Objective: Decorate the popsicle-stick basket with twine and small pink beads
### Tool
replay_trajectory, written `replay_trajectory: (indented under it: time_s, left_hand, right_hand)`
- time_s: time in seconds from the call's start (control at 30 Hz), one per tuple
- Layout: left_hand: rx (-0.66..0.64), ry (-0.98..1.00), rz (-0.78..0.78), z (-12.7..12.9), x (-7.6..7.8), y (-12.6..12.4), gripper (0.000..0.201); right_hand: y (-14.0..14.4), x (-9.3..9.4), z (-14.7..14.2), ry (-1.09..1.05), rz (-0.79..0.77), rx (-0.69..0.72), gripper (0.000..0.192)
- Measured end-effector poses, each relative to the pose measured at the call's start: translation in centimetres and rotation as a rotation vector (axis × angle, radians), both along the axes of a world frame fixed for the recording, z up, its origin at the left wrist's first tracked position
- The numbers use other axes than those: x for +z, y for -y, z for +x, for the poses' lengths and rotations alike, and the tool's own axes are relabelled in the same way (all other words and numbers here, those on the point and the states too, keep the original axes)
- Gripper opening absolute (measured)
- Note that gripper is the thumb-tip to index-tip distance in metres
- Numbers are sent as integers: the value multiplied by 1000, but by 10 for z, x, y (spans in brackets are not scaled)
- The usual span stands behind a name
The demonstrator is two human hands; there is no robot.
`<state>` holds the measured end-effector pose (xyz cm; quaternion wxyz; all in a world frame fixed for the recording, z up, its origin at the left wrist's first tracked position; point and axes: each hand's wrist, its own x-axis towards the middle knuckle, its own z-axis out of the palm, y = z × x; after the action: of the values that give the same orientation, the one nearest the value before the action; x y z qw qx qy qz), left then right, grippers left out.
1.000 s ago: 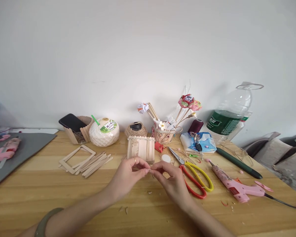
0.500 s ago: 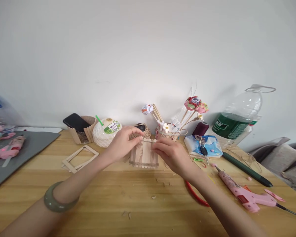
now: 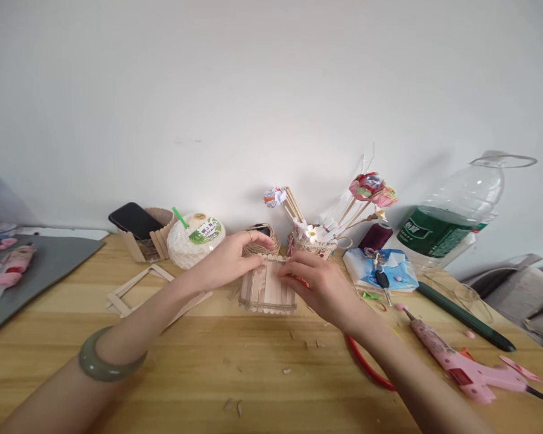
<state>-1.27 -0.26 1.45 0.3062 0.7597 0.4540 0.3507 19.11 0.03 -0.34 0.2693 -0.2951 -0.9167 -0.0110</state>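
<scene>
A small panel of craft sticks [image 3: 268,289] set side by side, with twine running along its top and bottom, is held upright over the wooden table. My left hand [image 3: 233,258] is at its upper left corner, thumb on the top edge and fingers reaching over behind. At the upper right side, my right hand [image 3: 320,280] pinches the panel between thumb and fingers. Those fingers cover the right edge. Just behind stands a ball of twine [image 3: 266,241], partly hidden by the left hand. A craft-stick frame [image 3: 136,283] lies to the left.
Along the wall stand a stick box with a phone [image 3: 138,222], a white coconut drink [image 3: 194,241], a pot of paper flowers [image 3: 314,246] and a large bottle [image 3: 447,223]. A pink glue gun [image 3: 466,364] and red ring [image 3: 366,364] lie right. Wood scraps [image 3: 286,371] dot the table [image 3: 185,374].
The view has shifted slightly. The panel is a little lower and tilted differently, still between both hands. The left fingers have straightened and lifted somewhat away from the thumb.
</scene>
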Motion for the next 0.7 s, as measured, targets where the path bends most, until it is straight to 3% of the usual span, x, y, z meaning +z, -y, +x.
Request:
replay_trajectory:
  time_s: [0.4, 0.7]
  left_hand:
    - [-67, -140, -47, -9, -5, -4, 43]
    - [-51, -184, -62, -3, -9, -5, 43]
  right_hand:
    - [14, -31, -16, -231, 168, -264, 14]
    - [17, -36, -22, -229, 231, -300, 17]
